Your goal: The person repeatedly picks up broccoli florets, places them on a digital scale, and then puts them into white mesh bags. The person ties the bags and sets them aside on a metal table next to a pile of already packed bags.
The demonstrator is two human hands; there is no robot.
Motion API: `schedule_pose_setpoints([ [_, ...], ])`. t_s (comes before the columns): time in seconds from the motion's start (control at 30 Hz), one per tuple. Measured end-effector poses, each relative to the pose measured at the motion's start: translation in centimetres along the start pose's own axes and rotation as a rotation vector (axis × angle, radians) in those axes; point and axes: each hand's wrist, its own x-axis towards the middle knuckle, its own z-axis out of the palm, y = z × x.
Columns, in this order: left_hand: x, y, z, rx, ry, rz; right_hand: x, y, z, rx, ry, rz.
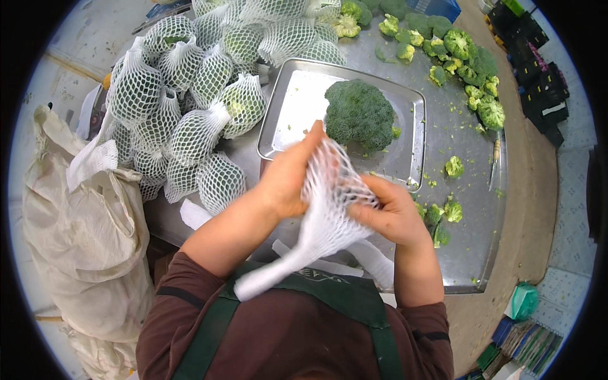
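A white foam mesh sleeve [329, 196] is stretched at its upper end between my two hands, its narrow tail hanging down toward my apron. My left hand [294, 171] grips the left side of the mesh, fingers pointing up. My right hand [392, 212] pinches the right side with thumb and fingers. Just beyond them, a large broccoli head [360, 114] rests in a steel tray [292, 92] with a pale white area at its left.
Netted broccoli heads [209, 69] pile at upper left beside a cloth sack [82, 228]. Trimmed florets [461, 47] and a knife [494, 164] lie on the steel table [472, 247] at right. Spare sleeves [373, 259] lie near my body. Dark crates [541, 95] stand beyond the table.
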Motion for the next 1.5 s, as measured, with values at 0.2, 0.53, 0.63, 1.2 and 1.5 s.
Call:
schedule_pose_setpoints([
  [0.2,-4.4,-2.2,-0.9,0.374,-0.259,-0.147,-2.6,1.4,-0.2,1.085,0.153,0.003],
  [0.53,9.4,6.6,-4.2,1.803,0.329,0.968,3.7,5.3,-2.7,-0.948,0.61,0.017],
  [0.63,13.2,8.6,-5.5,1.341,0.47,0.385,6.7,6.7,-4.6,-0.758,0.713,-0.208],
  [1.2,6.8,5.6,-0.9,-0.112,-0.182,0.146,13.1,-0.4,-7.2,0.508,0.613,-0.017],
  [1.5,10.4,30.4,-2.1,0.533,0.718,1.142,12.0,5.0,-16.2,0.047,0.668,0.256],
])
